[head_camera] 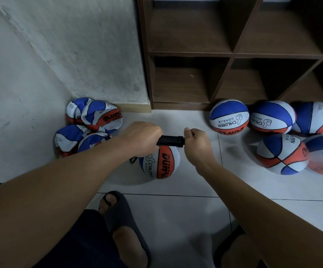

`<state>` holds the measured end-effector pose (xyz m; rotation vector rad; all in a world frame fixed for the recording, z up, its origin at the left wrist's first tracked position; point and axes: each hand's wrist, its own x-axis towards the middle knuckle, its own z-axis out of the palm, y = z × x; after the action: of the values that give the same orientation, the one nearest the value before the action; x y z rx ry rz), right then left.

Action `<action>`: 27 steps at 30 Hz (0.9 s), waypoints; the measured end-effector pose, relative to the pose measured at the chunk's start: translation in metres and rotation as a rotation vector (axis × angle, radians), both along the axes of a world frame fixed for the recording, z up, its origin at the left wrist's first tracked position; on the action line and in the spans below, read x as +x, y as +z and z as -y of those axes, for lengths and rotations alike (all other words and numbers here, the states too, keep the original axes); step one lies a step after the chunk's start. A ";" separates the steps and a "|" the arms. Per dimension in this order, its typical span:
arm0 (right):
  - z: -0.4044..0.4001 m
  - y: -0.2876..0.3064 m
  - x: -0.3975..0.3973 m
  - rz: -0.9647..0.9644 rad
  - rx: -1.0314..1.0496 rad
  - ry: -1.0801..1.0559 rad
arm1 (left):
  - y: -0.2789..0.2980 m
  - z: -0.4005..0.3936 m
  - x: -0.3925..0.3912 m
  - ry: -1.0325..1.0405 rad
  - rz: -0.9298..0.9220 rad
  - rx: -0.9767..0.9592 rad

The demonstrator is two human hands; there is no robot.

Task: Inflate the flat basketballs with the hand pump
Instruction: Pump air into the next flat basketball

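A black hand pump [170, 141] lies level above a round blue, white and orange basketball [160, 163] on the tiled floor. My left hand [141, 137] grips the pump's barrel at its left end. My right hand [195, 141] is curled round the pump's handle at the right end, close against the barrel. A thin black hose [132, 160] shows below my left hand beside the ball. Several flat, crumpled basketballs [91, 124] are heaped in the wall corner to the left.
Several inflated basketballs [272, 132] lie on the floor at the right, in front of a dark wooden cubby shelf [230, 55]. My feet in dark slippers [126, 225] stand at the bottom. A white wall [60, 55] rises on the left.
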<state>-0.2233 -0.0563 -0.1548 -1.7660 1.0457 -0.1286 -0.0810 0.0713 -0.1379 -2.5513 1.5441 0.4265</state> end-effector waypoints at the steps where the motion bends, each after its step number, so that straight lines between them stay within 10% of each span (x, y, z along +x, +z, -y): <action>1: 0.002 0.000 0.000 0.004 0.002 -0.002 | -0.001 0.000 0.000 -0.005 -0.002 -0.002; 27: 0.000 0.000 -0.002 0.024 -0.020 -0.029 | -0.001 0.001 0.002 -0.033 0.097 0.003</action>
<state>-0.2248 -0.0564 -0.1544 -1.7637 1.0568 -0.1787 -0.0791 0.0702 -0.1384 -2.5005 1.5474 0.2958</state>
